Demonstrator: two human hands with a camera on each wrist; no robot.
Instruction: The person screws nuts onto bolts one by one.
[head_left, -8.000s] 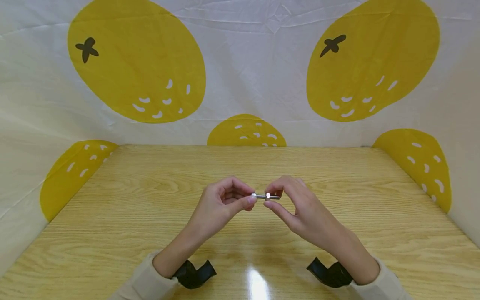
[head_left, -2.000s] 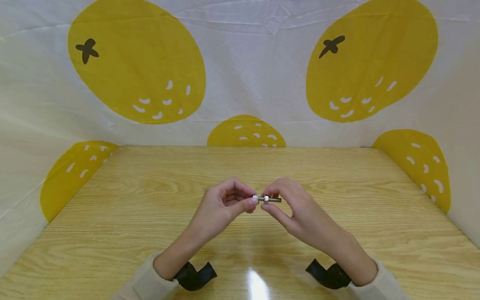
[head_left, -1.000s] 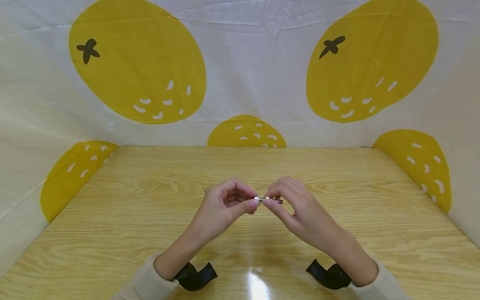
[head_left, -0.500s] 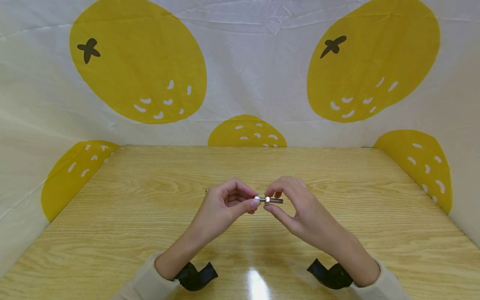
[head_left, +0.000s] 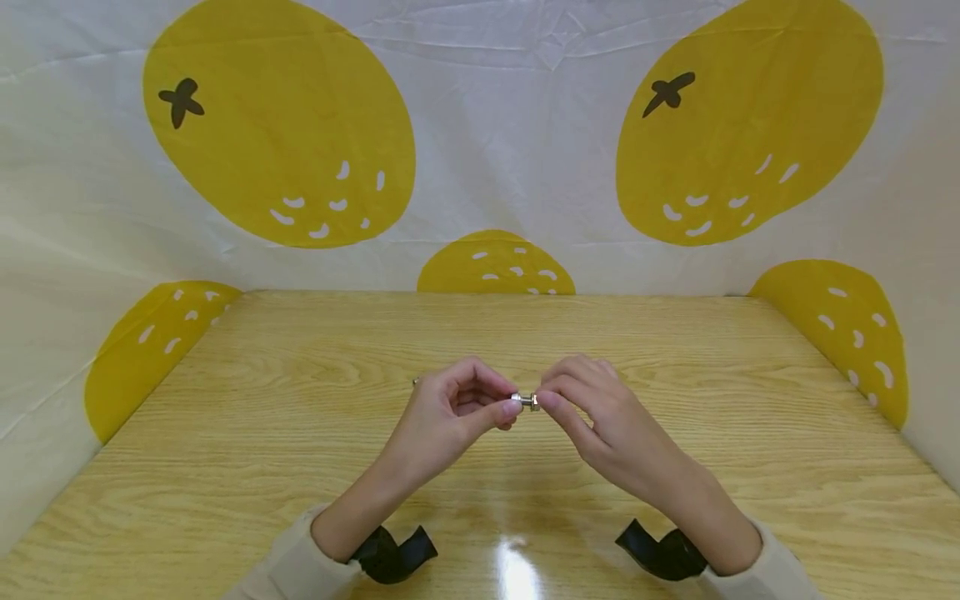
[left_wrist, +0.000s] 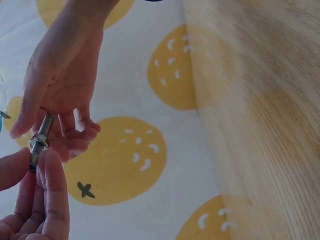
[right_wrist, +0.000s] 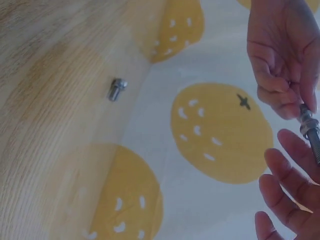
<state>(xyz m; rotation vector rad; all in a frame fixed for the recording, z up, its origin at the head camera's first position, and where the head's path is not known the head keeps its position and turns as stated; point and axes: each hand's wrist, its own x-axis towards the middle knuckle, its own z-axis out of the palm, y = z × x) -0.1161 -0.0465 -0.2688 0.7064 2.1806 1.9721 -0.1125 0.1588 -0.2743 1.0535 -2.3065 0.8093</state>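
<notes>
A steel bolt is held level between the hands, carrying a hex nut partway along its thread. My left hand pinches the bolt's head between thumb and fingertips. My right hand is at the threaded end, its thumb tip right beside the nut in the head view and covering the shaft's end. Both wrist views show the right fingers loosely spread around the bolt, with a gap between thumb and nut. Another short metal bolt lies on the table, mostly hidden behind the left hand in the head view.
The wood-grain table spreads under both hands. A white cloth printed with yellow fruit stands around its back and sides. Black straps circle both wrists below beige sleeves.
Over several seconds the nut has moved along the shaft toward the bolt's head. The right fingers have shifted from the nut's edges over the threaded end. The left hand keeps its pinch.
</notes>
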